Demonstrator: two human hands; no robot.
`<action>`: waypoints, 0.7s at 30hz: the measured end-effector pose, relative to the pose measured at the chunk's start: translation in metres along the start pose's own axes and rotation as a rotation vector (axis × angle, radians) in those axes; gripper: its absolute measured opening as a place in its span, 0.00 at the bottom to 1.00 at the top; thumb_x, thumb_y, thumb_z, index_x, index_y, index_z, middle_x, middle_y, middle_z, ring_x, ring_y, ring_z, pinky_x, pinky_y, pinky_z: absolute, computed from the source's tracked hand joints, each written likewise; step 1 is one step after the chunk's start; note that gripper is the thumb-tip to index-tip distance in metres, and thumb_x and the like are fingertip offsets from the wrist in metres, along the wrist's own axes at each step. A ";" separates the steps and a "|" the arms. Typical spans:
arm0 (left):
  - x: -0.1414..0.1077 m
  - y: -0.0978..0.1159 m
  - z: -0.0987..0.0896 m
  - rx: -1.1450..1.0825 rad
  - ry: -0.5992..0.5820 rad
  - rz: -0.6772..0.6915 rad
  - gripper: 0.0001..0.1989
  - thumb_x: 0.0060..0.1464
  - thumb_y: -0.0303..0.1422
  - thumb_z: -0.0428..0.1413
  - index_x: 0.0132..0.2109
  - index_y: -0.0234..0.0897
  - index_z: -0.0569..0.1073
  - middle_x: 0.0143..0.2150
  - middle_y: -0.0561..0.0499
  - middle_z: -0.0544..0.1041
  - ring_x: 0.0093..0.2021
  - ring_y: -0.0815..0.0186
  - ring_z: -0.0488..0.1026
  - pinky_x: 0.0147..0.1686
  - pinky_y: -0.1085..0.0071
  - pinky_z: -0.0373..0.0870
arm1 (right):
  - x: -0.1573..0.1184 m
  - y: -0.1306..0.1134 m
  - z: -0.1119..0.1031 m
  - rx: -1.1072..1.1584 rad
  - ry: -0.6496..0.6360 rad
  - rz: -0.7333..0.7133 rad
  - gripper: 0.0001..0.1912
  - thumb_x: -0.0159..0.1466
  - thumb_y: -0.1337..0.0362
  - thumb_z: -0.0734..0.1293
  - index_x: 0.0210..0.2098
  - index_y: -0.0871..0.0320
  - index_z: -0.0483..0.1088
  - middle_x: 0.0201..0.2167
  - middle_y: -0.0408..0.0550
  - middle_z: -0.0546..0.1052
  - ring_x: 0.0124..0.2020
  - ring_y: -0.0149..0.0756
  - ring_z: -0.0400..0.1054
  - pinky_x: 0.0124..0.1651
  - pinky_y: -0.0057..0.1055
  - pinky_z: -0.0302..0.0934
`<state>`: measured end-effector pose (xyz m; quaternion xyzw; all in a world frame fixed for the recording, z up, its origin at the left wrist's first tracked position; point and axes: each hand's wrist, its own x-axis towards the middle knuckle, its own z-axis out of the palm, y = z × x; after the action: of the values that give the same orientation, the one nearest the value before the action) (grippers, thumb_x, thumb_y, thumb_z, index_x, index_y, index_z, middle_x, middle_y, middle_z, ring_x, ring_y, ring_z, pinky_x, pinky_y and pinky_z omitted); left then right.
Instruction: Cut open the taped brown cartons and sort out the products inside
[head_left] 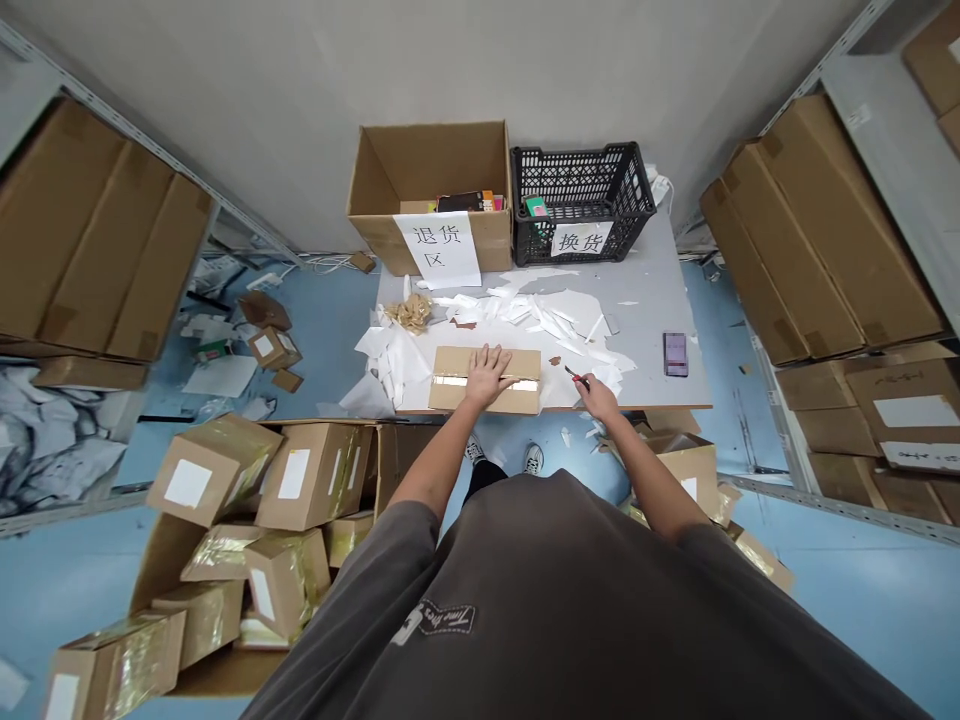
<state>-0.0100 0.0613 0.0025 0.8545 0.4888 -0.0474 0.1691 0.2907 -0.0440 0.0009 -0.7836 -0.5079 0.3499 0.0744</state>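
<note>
A closed brown cardboard box with a white strip along its middle lies at the table's front edge. My left hand rests flat on top of it, fingers spread. To the right of the box, my right hand is closed around a small red and black cutting tool, its tip pointing up and left. The tool does not touch the box. White paper scraps and crumpled brown paper lie on the table behind the box.
At the back of the table stand an open cardboard box and a black plastic crate, both with paper signs. A phone lies at the right. Taped parcels fill a large carton at the lower left. Shelves with boxes flank both sides.
</note>
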 end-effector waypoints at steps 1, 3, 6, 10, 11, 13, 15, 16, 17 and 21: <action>0.000 0.001 0.000 -0.004 0.001 -0.006 0.49 0.62 0.62 0.60 0.82 0.50 0.57 0.85 0.45 0.50 0.86 0.48 0.35 0.81 0.43 0.34 | -0.004 0.001 0.007 0.107 0.004 0.044 0.18 0.77 0.47 0.61 0.53 0.54 0.69 0.43 0.52 0.79 0.48 0.49 0.74 0.48 0.36 0.65; 0.000 0.003 -0.001 -0.010 0.004 -0.019 0.48 0.63 0.61 0.59 0.82 0.50 0.57 0.85 0.46 0.50 0.86 0.48 0.34 0.81 0.43 0.34 | -0.014 -0.005 0.028 0.318 -0.001 0.079 0.23 0.72 0.40 0.66 0.50 0.52 0.66 0.38 0.47 0.77 0.45 0.47 0.74 0.46 0.35 0.67; 0.002 0.001 -0.007 -0.016 0.000 -0.020 0.47 0.64 0.61 0.58 0.82 0.51 0.57 0.85 0.48 0.51 0.85 0.48 0.37 0.80 0.44 0.36 | -0.026 -0.030 0.067 0.531 -0.096 0.064 0.31 0.63 0.35 0.72 0.50 0.50 0.63 0.34 0.41 0.74 0.40 0.45 0.74 0.43 0.35 0.69; 0.000 -0.027 -0.024 -0.024 -0.074 -0.047 0.47 0.62 0.60 0.57 0.82 0.51 0.57 0.85 0.48 0.53 0.84 0.45 0.45 0.79 0.46 0.43 | -0.020 -0.059 0.089 0.548 -0.093 0.086 0.35 0.58 0.35 0.75 0.49 0.50 0.61 0.32 0.39 0.73 0.39 0.45 0.74 0.42 0.36 0.70; -0.004 -0.039 -0.028 -0.022 -0.085 -0.085 0.47 0.63 0.60 0.57 0.82 0.51 0.57 0.85 0.48 0.53 0.83 0.43 0.47 0.78 0.45 0.45 | -0.012 -0.064 0.088 0.506 -0.046 0.113 0.34 0.58 0.35 0.75 0.49 0.50 0.61 0.32 0.40 0.73 0.40 0.45 0.75 0.43 0.36 0.70; -0.015 -0.064 -0.036 -0.015 -0.081 -0.181 0.45 0.64 0.58 0.56 0.82 0.51 0.57 0.84 0.48 0.55 0.81 0.41 0.50 0.77 0.43 0.49 | 0.010 -0.077 0.080 0.403 0.038 0.153 0.33 0.59 0.36 0.74 0.49 0.50 0.61 0.35 0.43 0.76 0.42 0.46 0.76 0.45 0.35 0.69; -0.032 -0.086 -0.039 -0.014 -0.061 -0.264 0.42 0.64 0.56 0.56 0.80 0.51 0.61 0.82 0.47 0.58 0.79 0.41 0.54 0.76 0.43 0.50 | 0.038 -0.096 0.070 0.321 0.068 0.141 0.31 0.62 0.38 0.74 0.51 0.51 0.62 0.40 0.48 0.79 0.46 0.48 0.76 0.46 0.36 0.69; -0.043 -0.093 -0.039 -0.019 -0.049 -0.304 0.41 0.65 0.55 0.56 0.80 0.50 0.63 0.81 0.46 0.60 0.78 0.41 0.56 0.76 0.45 0.52 | 0.054 -0.109 0.067 0.295 0.067 0.126 0.30 0.63 0.40 0.74 0.52 0.51 0.62 0.43 0.51 0.80 0.48 0.49 0.76 0.48 0.37 0.68; -0.054 -0.098 -0.037 -0.032 -0.038 -0.346 0.40 0.65 0.54 0.56 0.79 0.48 0.64 0.80 0.44 0.61 0.77 0.42 0.58 0.76 0.47 0.54 | 0.069 -0.123 0.064 0.279 0.060 0.111 0.29 0.64 0.42 0.74 0.53 0.52 0.63 0.47 0.54 0.81 0.50 0.50 0.75 0.49 0.38 0.68; -0.093 -0.087 -0.018 -0.120 0.006 -0.510 0.40 0.69 0.55 0.53 0.80 0.43 0.61 0.79 0.38 0.61 0.74 0.46 0.65 0.70 0.54 0.66 | 0.127 -0.191 0.063 0.253 0.008 0.084 0.27 0.68 0.45 0.74 0.57 0.50 0.63 0.57 0.57 0.80 0.54 0.50 0.72 0.52 0.40 0.67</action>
<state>-0.1342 0.0319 0.0214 0.6923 0.6908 -0.0570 0.2009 0.1395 0.1387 -0.0160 -0.7899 -0.4258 0.4112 0.1600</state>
